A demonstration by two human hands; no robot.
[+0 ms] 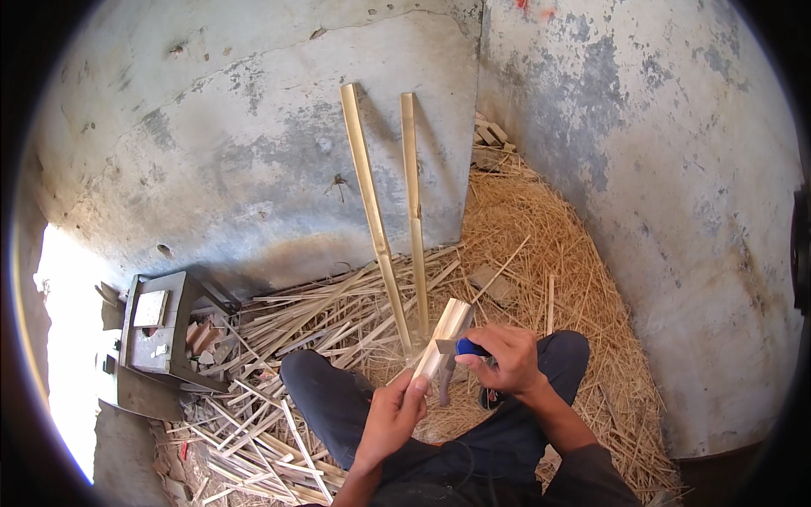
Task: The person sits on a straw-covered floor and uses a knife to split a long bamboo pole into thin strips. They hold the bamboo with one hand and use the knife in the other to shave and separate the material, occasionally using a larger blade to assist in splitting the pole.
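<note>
My left hand (394, 418) is closed around the lower end of a pale split bamboo piece (454, 318), which slants up and away to the right between my knees. In my right hand (508, 358) is a knife (470, 347) with a blue handle, my fingers wrapped round it. Its short, wide blade points left and lies against or just over the bamboo's face, about midway along; whether it cuts into it I cannot tell. Below the knife, a greyish-brown curved piece (445, 387) shows partly, its kind unclear. My crossed legs in dark trousers (325, 397) lie on both sides.
Two long split bamboo lengths (366, 173) lean on the peeling wall (253, 160) ahead. Many loose strips (338, 308) cover the floor at left, with straw-like shavings (541, 228) at right. A small grey wooden stand (160, 325) is at the left, near a bright opening (63, 338).
</note>
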